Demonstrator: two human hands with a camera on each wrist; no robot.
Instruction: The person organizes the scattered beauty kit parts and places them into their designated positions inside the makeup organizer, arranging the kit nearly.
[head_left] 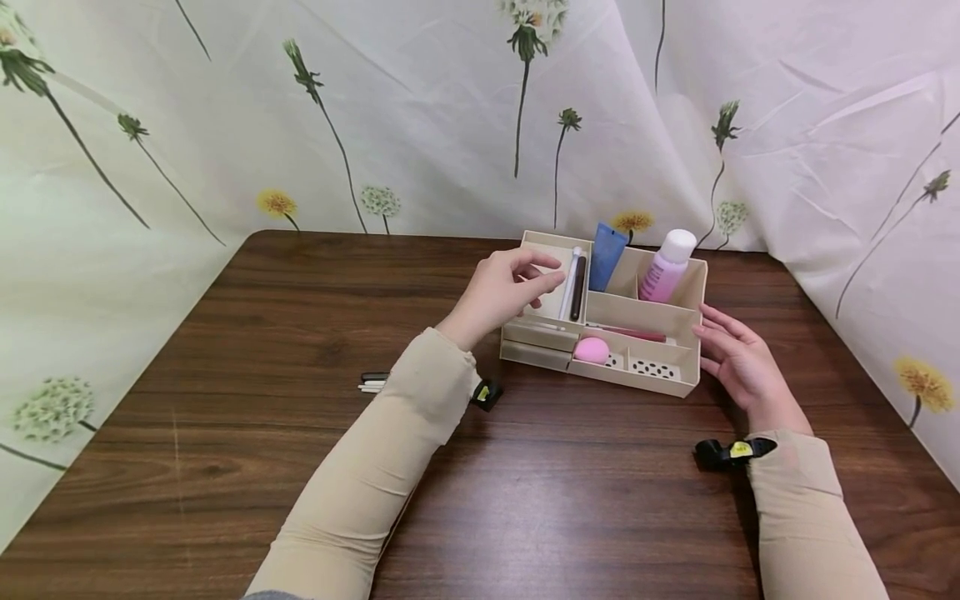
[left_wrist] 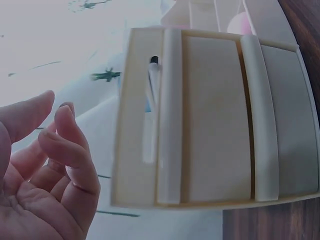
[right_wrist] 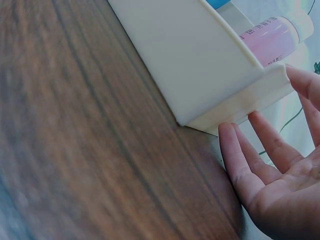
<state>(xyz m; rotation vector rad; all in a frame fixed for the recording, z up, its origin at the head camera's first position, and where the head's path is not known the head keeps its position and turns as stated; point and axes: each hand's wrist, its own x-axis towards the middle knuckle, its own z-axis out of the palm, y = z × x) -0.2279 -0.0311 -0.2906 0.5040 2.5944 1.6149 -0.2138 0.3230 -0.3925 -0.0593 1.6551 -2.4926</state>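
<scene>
A cream desktop organizer (head_left: 641,386) stands toward the back of the table. My left hand (head_left: 504,292) hovers over its left top compartment, fingers loosely bent with nothing between them; the left wrist view shows the same hand (left_wrist: 55,170) apart from the drawer fronts. In that compartment lie a white stick (head_left: 570,283) and a dark pen-like stick (head_left: 578,288). My right hand (head_left: 742,367) touches the organizer's right side with its fingertips, fingers mostly straight. Behind are a blue tube (head_left: 606,258) and a pink bottle (head_left: 664,271) with a white cap.
A pink makeup sponge (head_left: 592,350) sits in the front compartment, and a red stick (head_left: 633,333) lies in the middle one. Several thin black and white sticks (head_left: 372,383) lie on the wooden table (head_left: 247,400), partly behind the left sleeve. A floral cloth (head_left: 435,108) hangs behind.
</scene>
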